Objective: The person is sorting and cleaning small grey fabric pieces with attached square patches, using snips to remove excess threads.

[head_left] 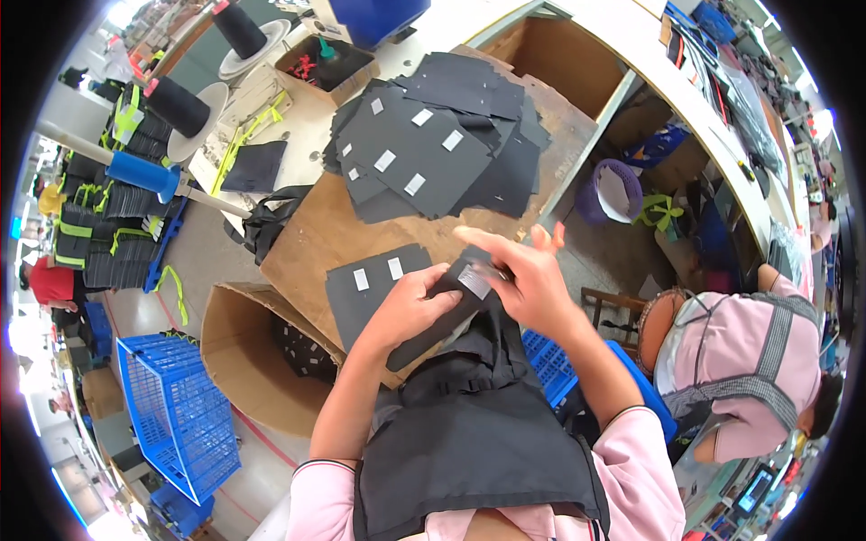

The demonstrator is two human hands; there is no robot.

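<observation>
A black fabric piece (439,326) with a silvery-white patch (474,280) is held in front of my apron. My left hand (408,307) is closed on its left edge, thumb on top. Over the far right of the piece is my right hand (530,275), its fingers stretched and apart; the thumb is close to the patch and slightly blurred. Whether the thumb presses on the patch is hard to tell. Just left of the held piece, another black piece (347,293) with two white patches lies on the brown board (307,230).
A loose pile of black pieces (433,135), some with white patches, covers the board's far part. A cardboard box (244,361) and blue crate (180,406) stand left. Right are a purple basket (591,194) and a person in pink (735,352). Thread cones (180,106) stand far left.
</observation>
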